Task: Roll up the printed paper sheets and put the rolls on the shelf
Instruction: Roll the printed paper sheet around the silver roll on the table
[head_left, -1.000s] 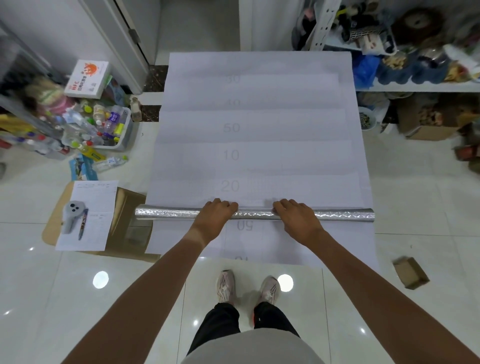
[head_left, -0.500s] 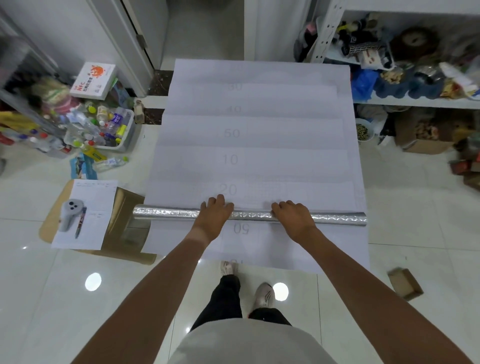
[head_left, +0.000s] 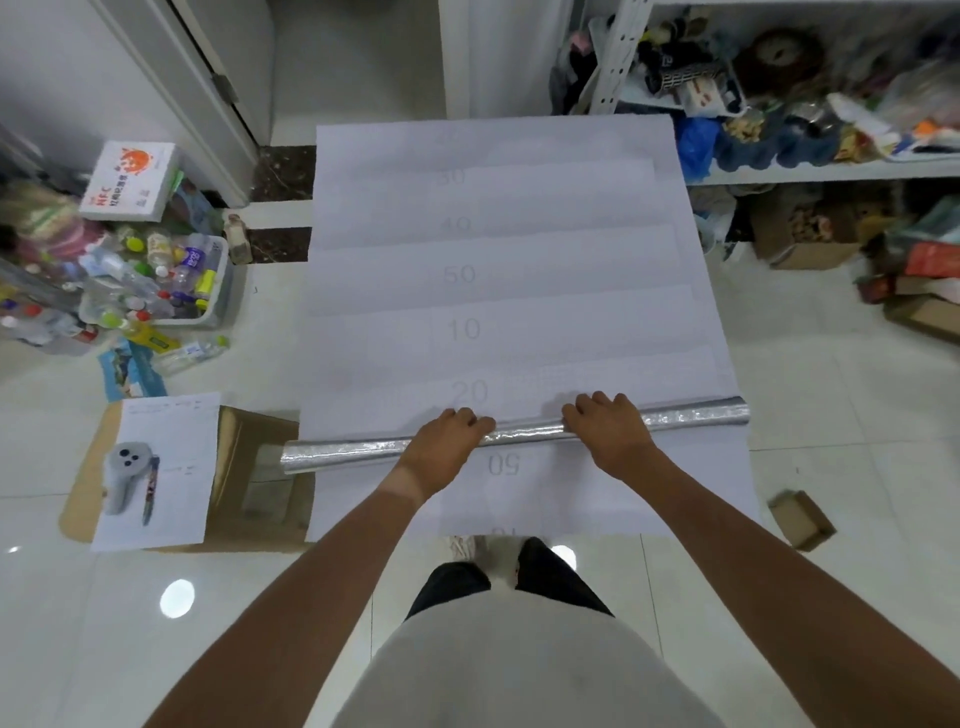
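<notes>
Both hands lie on a silver foil-covered roll (head_left: 358, 453) that crosses the near part of the printed paper sheets (head_left: 519, 312) on the white tiled floor (head_left: 831, 415); the left hand (head_left: 444, 441) sits palm down on the roll's middle with its fingers curled over the far side of it; the right hand (head_left: 605, 428) rests on the roll just right of the left hand, its fingers bent over the roll in the same way; a short bare stretch of roll shows between the two hands. The roll's left end juts past the paper's left edge, above a flattened cardboard box (head_left: 254, 483); its right end reaches about the paper's right edge. The sheets overlap in a long run away from the roll, with faint numbers 20, 10, 50, 40 and 30 printed down the middle; on the near side of the roll an upside-down 50 shows. Left of the roll, a single sheet of paper (head_left: 171, 441) on the cardboard carries a grey controller (head_left: 122, 480) and a pen (head_left: 150, 491); farther left of the sheets stands a bin of plastic bottles (head_left: 171, 275). Right of the far end of the sheets, a white shelf unit (head_left: 831, 169) is crowded with mixed items; a small cardboard box (head_left: 802, 519) lies on the floor right of the roll.
</notes>
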